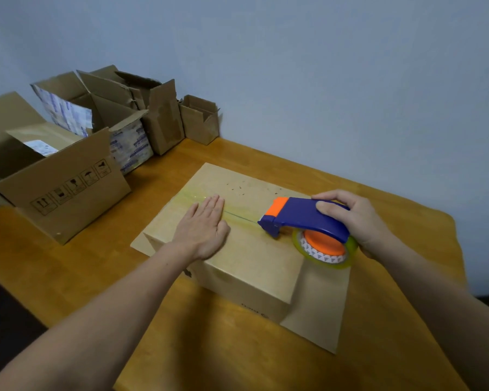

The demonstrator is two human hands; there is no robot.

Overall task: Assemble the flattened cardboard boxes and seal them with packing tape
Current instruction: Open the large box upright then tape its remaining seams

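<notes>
Left hand [202,227] is lying flat on top of the box [246,266], fingers straight and together, palm pressing down on the seam. Right hand [353,218] is gripping the tape dispenser [302,217], with fingers curling over its blue handle and the thumb lying along the near side. The dispenser's nose is touching the box top to the right of the left hand, a little apart from it. Its tape roll [326,251] is sitting at the box's right end. A strip of tape [239,216], clear with a yellowish tint, is running along the seam from the far left edge, under the left hand, to the dispenser's nose. The box is standing in the middle of the desk [68,266], closed on top, with a flap [318,314] spreading onto the desk at its right end.

Four other boxes are standing open at the back left of the desk. The large box [65,204] is showing handling symbols on its side and a white label [41,146] on an inner flap; its inside is dark and I cannot tell what it is holding. Behind it, a box wrapped in printed tape [130,145], a tall narrow box [164,122] and a small box [199,122] are lining up against the wall [322,66], their contents hidden.
</notes>
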